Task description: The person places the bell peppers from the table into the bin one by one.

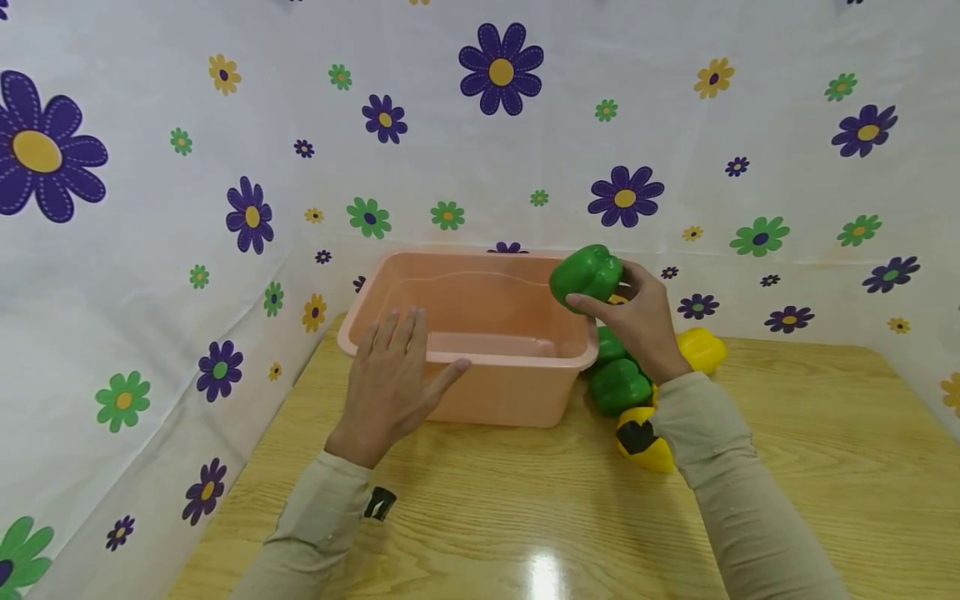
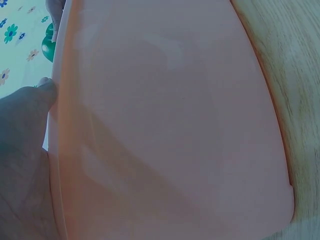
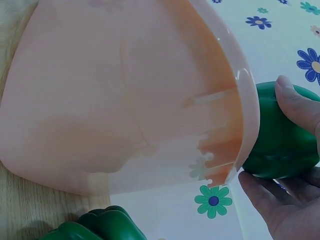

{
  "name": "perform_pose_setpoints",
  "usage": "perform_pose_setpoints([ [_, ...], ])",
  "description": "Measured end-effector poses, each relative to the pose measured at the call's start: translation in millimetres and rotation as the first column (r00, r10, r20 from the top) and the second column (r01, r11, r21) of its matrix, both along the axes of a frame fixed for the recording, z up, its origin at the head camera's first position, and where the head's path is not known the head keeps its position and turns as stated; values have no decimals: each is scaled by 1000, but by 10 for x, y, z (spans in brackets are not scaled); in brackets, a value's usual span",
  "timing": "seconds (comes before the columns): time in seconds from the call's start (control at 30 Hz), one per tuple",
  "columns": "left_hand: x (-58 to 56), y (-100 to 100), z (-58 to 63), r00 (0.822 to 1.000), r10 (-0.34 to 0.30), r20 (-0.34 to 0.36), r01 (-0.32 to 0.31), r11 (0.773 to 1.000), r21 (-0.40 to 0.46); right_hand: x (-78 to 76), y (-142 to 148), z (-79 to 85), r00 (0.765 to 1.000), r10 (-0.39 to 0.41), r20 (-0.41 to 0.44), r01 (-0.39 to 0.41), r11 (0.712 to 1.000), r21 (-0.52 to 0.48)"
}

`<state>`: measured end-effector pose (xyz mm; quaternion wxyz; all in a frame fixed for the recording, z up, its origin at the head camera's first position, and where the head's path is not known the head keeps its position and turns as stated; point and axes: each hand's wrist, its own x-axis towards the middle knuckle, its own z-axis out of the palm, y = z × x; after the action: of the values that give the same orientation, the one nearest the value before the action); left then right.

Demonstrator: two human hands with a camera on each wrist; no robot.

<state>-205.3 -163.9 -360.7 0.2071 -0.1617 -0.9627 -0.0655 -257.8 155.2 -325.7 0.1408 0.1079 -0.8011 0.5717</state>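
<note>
A peach plastic basin [image 1: 498, 392] stands on the table. My right hand [image 1: 647, 321] holds a green bell pepper [image 1: 581, 279] between thumb and fingers, just over the basin's right end. In the right wrist view the pepper [image 3: 285, 135] shows behind the basin's rim [image 3: 250, 100], with the thumb on top and fingers beneath. My left hand [image 1: 393, 387] lies on the near rim with its fingers straight and thumb out to the side. The left wrist view has that thumb [image 2: 42, 95] against the rim, above the basin's outer wall [image 2: 165, 100].
Right of the basin lie more peppers: a green one [image 1: 618, 386], a yellow one with a black patch [image 1: 652, 450], and another yellow one [image 1: 702, 350], several in all. A small black object [image 1: 380, 503] shows beside the left sleeve. Flower-printed cloth [image 1: 450, 158] hangs behind the wooden table [image 1: 480, 517].
</note>
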Motion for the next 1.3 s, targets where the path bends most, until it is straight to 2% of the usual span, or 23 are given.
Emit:
perform_pose_setpoints([
  [0.4,11,3,4,1000,-7,-16,8,1000,5,-9,-17,-13,1000,19,-7,-19,999,26],
  [1.3,10,3,15,1000,0,12,0,1000,4,-26,-46,-9,999,40,-20,-39,997,68],
])
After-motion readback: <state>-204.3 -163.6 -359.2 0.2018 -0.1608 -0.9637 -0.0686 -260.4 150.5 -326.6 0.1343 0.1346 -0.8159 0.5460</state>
